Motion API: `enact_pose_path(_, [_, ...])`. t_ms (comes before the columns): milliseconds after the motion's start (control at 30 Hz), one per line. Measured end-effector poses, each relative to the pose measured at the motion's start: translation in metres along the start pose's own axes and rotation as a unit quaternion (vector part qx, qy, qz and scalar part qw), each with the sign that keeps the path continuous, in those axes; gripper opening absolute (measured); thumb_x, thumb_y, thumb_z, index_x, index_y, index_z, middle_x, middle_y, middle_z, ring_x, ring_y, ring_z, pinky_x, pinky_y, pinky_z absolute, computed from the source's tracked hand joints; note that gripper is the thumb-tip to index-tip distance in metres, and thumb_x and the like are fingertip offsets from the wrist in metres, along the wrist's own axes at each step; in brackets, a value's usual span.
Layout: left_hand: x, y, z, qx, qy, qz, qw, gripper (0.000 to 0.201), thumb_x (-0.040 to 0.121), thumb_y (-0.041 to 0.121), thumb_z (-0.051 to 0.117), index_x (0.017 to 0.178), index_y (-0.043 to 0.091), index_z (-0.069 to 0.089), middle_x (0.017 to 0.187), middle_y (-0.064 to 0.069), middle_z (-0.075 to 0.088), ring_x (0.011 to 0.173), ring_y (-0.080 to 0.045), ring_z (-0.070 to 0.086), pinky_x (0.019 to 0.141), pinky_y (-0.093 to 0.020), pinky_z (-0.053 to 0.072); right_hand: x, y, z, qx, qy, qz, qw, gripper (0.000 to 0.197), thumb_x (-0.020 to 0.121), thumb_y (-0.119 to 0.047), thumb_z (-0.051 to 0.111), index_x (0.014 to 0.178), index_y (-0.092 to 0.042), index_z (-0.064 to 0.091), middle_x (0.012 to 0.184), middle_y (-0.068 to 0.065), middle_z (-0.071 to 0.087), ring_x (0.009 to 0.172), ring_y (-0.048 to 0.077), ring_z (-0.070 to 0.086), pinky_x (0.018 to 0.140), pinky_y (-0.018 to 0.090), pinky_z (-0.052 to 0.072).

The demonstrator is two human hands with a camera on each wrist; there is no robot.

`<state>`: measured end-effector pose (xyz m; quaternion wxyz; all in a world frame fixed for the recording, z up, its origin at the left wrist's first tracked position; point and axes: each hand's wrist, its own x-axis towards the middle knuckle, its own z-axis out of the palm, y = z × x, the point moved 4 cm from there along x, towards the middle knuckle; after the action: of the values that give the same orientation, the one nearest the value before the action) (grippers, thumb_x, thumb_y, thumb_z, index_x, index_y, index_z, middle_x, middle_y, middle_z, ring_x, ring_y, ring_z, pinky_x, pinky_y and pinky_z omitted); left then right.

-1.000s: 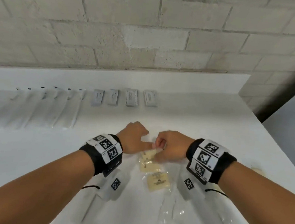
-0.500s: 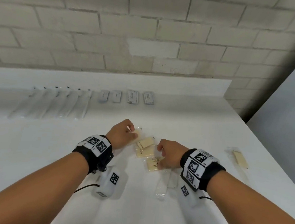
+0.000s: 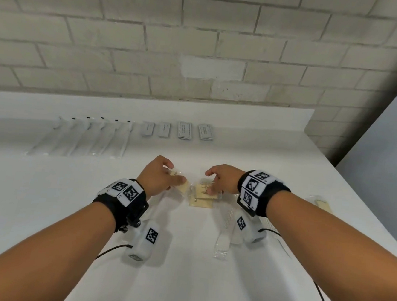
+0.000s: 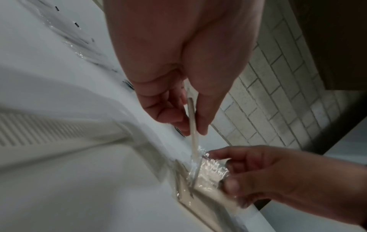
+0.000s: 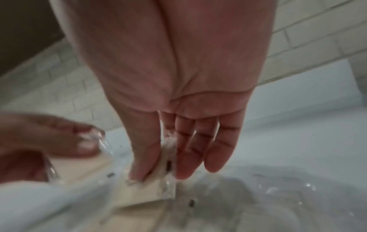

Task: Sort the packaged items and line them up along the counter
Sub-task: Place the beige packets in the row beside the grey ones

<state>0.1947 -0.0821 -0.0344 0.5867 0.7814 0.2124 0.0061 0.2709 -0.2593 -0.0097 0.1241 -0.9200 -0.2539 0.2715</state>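
Small beige packets in clear wrap lie mid-counter. My left hand [image 3: 177,175] pinches one beige packet [image 3: 182,187] between thumb and fingers; the left wrist view shows that packet [image 4: 192,119] edge-on in the pinch [image 4: 192,131]. Just to the right, my right hand [image 3: 210,183] pinches the top packet [image 3: 202,191] of a small overlapping pile, thumb on one side and fingers on the other [image 5: 158,174]. A second packet [image 3: 200,202] lies under it. Another beige packet [image 3: 323,205] lies alone at the far right.
Along the back of the white counter [image 3: 44,197] runs a row: several long clear packages [image 3: 85,138], two grey sachets [image 3: 147,129], two labelled sachets [image 3: 185,130]. A clear-wrapped comb [image 3: 225,234] lies near my right wrist. The counter's right edge is close to the lone packet.
My right hand has moved up from the lower packet to the top of the pile. The left hand keeps its packet and has come in beside the pile.
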Motion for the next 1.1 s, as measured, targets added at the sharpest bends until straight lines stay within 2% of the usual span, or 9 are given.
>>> enact_pose_path(200, [-0.013,-0.001,0.009,-0.036,-0.075,-0.008,0.997,0.033,0.070,0.007,0.084,0.082,0.006,0.052,0.081,-0.012,0.064,0.072,-0.022,0.067,0.058,-0.022,0.056,0.018,-0.008,0.011,-0.060,-0.074,-0.001,0.995,0.060,0.086,-0.019,0.068,0.141,-0.023,0.044,0.142,0.004,0.048,0.121,0.025,0.056,0.091,0.030,0.046])
enact_pose_path(333, [-0.013,-0.001,0.021,-0.020,-0.097,-0.003,0.995,0.033,0.069,0.006,0.084,0.075,0.009,0.053,0.076,-0.007,0.063,0.075,-0.025,0.068,0.074,-0.036,0.060,0.017,-0.008,0.000,-0.170,-0.005,0.000,0.985,0.038,0.083,-0.030,0.068,0.119,-0.019,0.063,0.126,0.004,0.052,0.117,0.024,0.052,0.092,0.030,0.044])
enact_pose_path(500, [-0.001,0.002,0.046,0.158,-0.086,0.044,0.983,0.040,0.064,0.025,0.088,0.065,0.019,0.048,0.078,-0.002,0.056,0.075,-0.020,0.057,0.069,-0.029,0.047,0.016,0.010,-0.014,-0.057,0.030,-0.006,0.998,0.018,0.084,-0.017,0.068,0.095,-0.013,0.055,0.094,0.000,0.054,0.087,0.017,0.048,0.059,0.019,0.036])
enact_pose_path(567, [0.001,0.002,0.054,0.246,-0.072,0.070,0.964,0.038,0.062,0.036,0.087,0.073,0.023,0.053,0.091,0.000,0.056,0.089,-0.018,0.053,0.076,-0.027,0.044,0.010,0.018,-0.023,-0.014,0.065,0.000,0.998,0.028,0.085,-0.018,0.067,0.110,-0.014,0.056,0.111,0.004,0.057,0.092,0.017,0.049,0.071,0.022,0.041])
enact_pose_path(667, [0.001,-0.002,0.062,0.270,-0.109,0.097,0.952,0.050,0.070,0.036,0.082,0.111,0.022,0.056,0.122,-0.001,0.055,0.117,-0.020,0.049,0.096,-0.028,0.041,-0.001,0.026,-0.034,-0.007,0.080,0.009,0.997,0.041,0.090,-0.017,0.060,0.130,-0.013,0.052,0.132,0.006,0.054,0.112,0.021,0.053,0.089,0.028,0.040])
enact_pose_path(767, [-0.004,0.000,0.066,0.328,-0.167,0.123,0.922,0.067,0.080,0.044,0.068,0.138,0.022,0.045,0.137,-0.002,0.053,0.127,-0.022,0.048,0.106,-0.030,0.037,-0.012,0.036,-0.042,0.009,0.074,0.019,0.997,0.030,0.091,-0.014,0.054,0.120,-0.009,0.057,0.116,0.011,0.055,0.104,0.025,0.054,0.078,0.026,0.037])
enact_pose_path(867, [-0.009,0.006,0.071,0.429,-0.193,0.150,0.869,0.055,0.090,0.049,0.050,0.133,0.016,0.055,0.136,-0.005,0.050,0.128,-0.024,0.044,0.109,-0.032,0.031,-0.031,0.053,-0.050,0.111,0.097,0.065,0.987,0.004,0.089,-0.012,0.048,0.086,-0.010,0.047,0.086,0.013,0.049,0.077,0.024,0.049,0.063,0.029,0.040])
enact_pose_path(967, [-0.013,0.006,0.074,0.468,-0.226,0.135,0.844,0.045,0.096,0.042,0.049,0.134,0.018,0.054,0.140,-0.004,0.039,0.132,-0.024,0.034,0.112,-0.031,0.026,-0.054,0.077,-0.058,0.204,0.148,0.142,0.957,0.004,0.089,-0.014,0.044,0.087,-0.010,0.042,0.082,0.005,0.049,0.071,0.022,0.053,0.062,0.030,0.049])
enact_pose_path(1100, [-0.010,0.005,0.072,0.520,-0.257,0.143,0.802,0.068,0.075,0.060,0.048,0.133,0.026,0.052,0.135,-0.002,0.040,0.126,-0.029,0.038,0.108,-0.037,0.033,-0.082,0.097,-0.057,0.264,0.178,0.207,0.925,0.007,0.090,-0.011,0.043,0.097,-0.007,0.044,0.082,0.008,0.051,0.069,0.022,0.056,0.069,0.036,0.055])
